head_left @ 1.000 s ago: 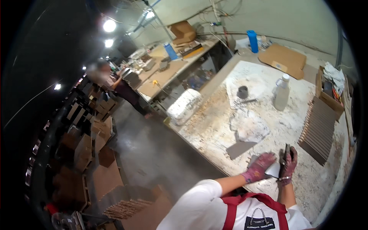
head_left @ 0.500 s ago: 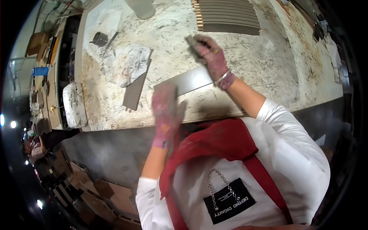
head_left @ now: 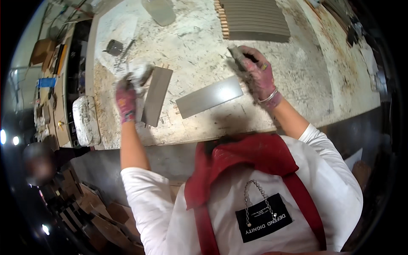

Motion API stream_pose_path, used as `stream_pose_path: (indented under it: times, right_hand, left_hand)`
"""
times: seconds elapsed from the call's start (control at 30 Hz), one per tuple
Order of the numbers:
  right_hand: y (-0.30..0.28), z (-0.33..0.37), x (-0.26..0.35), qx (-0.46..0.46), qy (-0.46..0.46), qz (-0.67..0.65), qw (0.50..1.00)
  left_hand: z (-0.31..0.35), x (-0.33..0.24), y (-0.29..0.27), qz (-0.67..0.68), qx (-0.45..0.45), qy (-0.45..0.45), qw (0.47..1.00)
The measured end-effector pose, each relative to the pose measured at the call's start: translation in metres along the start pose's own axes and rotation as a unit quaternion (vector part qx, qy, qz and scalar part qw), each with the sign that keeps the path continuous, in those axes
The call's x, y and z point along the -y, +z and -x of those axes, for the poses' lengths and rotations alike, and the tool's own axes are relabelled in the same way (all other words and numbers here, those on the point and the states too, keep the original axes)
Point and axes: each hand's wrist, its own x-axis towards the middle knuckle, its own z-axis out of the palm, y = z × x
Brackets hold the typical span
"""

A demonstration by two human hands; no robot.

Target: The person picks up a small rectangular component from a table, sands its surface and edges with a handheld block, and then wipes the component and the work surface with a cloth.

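Note:
My left hand, in a stained pink glove, is closed on a bunched white cloth at the left of the table; its fingers are blurred. Beside the cloth lies a dark grey-brown panel with small pegs at its ends. My right hand, gloved the same way and wearing a bracelet at the wrist, grips a thin grey block held tilted above the table. Between the hands lies a second panel, its face shiny, with short pegs at its left end.
A row of similar panels with wooden pegs is at the far side. A translucent container and a small dark cup stand to the left. A white wrapped bundle sits at the table's left edge. Another person is at far left.
My left hand has moved left from the shiny panel to the cloth and pulled it off the other panel. My right hand, still holding the grey block, has shifted right, clear of the shiny panel.

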Motion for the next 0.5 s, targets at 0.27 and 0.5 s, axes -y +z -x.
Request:
stream_pose_path:
  times: [0.27,0.5]
  right_hand:
    - [-0.024,0.030,0.004,-0.154,0.033,-0.048,0.986]
    - [0.001,0.054,0.019,-0.199,-0.022,0.039,0.979]
  left_hand:
    - [0.029,0.001,-0.104,-0.183,-0.081,0.168,0.965]
    - [0.089,-0.149,0.049,0.069,0.147,0.375,0.913]
